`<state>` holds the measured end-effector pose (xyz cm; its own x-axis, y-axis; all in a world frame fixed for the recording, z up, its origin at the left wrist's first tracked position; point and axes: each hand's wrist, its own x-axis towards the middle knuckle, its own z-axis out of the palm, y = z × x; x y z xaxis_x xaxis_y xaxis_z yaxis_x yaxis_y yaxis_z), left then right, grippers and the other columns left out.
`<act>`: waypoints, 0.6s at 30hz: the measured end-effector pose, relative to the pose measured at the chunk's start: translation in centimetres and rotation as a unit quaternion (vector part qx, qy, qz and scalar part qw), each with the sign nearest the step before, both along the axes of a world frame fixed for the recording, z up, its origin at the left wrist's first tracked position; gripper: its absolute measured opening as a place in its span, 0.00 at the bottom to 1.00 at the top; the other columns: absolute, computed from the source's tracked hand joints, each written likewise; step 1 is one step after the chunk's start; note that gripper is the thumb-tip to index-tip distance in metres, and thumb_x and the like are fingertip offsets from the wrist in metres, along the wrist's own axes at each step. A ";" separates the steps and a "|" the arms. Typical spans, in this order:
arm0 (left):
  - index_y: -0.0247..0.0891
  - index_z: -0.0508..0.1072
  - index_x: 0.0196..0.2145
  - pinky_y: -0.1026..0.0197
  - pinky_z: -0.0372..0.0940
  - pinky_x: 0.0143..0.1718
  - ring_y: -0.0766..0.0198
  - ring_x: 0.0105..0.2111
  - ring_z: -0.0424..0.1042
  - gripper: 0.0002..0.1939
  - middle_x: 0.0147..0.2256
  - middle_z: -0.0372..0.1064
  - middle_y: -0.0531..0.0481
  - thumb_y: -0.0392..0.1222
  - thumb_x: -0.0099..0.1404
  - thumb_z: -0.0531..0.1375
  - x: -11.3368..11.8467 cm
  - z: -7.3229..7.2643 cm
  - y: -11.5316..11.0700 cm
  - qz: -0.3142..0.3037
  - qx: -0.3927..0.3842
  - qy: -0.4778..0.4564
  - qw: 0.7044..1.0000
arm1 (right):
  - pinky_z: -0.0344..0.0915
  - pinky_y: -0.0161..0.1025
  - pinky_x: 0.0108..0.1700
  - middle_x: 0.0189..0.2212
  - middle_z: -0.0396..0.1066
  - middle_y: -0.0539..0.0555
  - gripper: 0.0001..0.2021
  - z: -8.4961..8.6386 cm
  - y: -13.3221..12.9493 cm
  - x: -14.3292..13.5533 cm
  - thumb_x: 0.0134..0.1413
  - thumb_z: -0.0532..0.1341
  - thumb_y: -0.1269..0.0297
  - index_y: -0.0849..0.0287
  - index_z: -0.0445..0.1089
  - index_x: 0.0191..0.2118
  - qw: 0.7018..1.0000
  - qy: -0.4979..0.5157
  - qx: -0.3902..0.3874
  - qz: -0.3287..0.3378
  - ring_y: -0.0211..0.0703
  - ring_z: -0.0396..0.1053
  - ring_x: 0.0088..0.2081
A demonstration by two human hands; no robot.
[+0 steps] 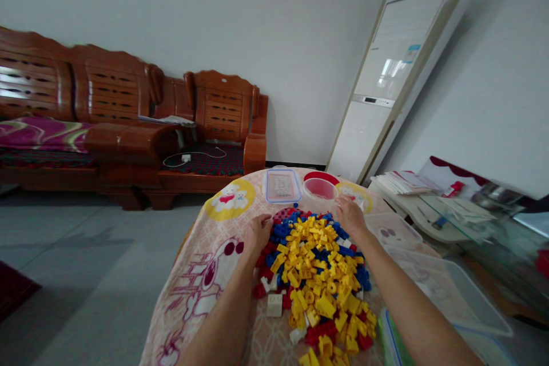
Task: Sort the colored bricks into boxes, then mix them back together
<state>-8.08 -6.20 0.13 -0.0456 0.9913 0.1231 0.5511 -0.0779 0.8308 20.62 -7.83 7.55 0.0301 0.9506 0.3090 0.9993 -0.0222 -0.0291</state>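
A large heap of plastic building blocks (319,266), mostly yellow with blue, red and white ones, covers the middle of a round table. My left hand (259,231) rests at the heap's upper left edge, fingers curled; what it may hold is too small to make out. At the upper right edge is my right hand (348,213), its fingers bent near the rim of a clear round container (319,189). Whether those fingers grip anything cannot be seen. Behind the round container lies a red lid (321,175).
A clear lid with a blue rim (282,186) lies on the patterned tablecloth (227,274). Transparent boxes (454,286) stand on the right. Beyond are a side table with papers (405,182), a wooden sofa (115,88) and a tall white air conditioner (386,80).
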 end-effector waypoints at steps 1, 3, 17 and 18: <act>0.36 0.76 0.46 0.60 0.67 0.47 0.59 0.44 0.75 0.15 0.44 0.77 0.43 0.42 0.65 0.55 0.0 0.0 0.0 0.001 0.005 0.006 1.000 | 0.60 0.35 0.56 0.58 0.66 0.60 0.17 0.1 0.4 -1.0 0.61 0.52 0.71 0.62 0.70 0.53 1.000 -0.002 -0.002 0.012 0.45 0.65 0.56; 0.36 0.77 0.45 0.60 0.67 0.47 0.60 0.44 0.75 0.15 0.43 0.77 0.44 0.41 0.65 0.55 0.0 -0.1 0.0 0.000 0.010 0.010 1.000 | 0.61 0.36 0.54 0.56 0.67 0.61 0.17 0.1 1.3 -2.6 0.61 0.53 0.70 0.63 0.69 0.54 1.000 -0.005 -0.010 0.019 0.46 0.67 0.54; 0.37 0.78 0.43 0.61 0.66 0.44 0.61 0.41 0.74 0.14 0.41 0.78 0.46 0.40 0.64 0.55 0.1 -0.1 0.1 -0.006 0.003 0.022 1.000 | 0.63 0.36 0.50 0.48 0.74 0.62 0.16 0.9 2.9 -1.3 0.63 0.51 0.66 0.61 0.73 0.49 0.998 -0.012 -0.011 -0.057 0.47 0.71 0.49; 0.37 0.78 0.43 0.60 0.66 0.44 0.60 0.41 0.74 0.14 0.41 0.78 0.46 0.40 0.64 0.55 0.1 0.0 0.0 -0.010 0.007 0.026 1.000 | 0.63 0.36 0.50 0.48 0.74 0.62 0.16 1.3 2.1 -0.3 0.63 0.51 0.66 0.61 0.73 0.50 0.997 -0.012 -0.013 -0.075 0.47 0.71 0.49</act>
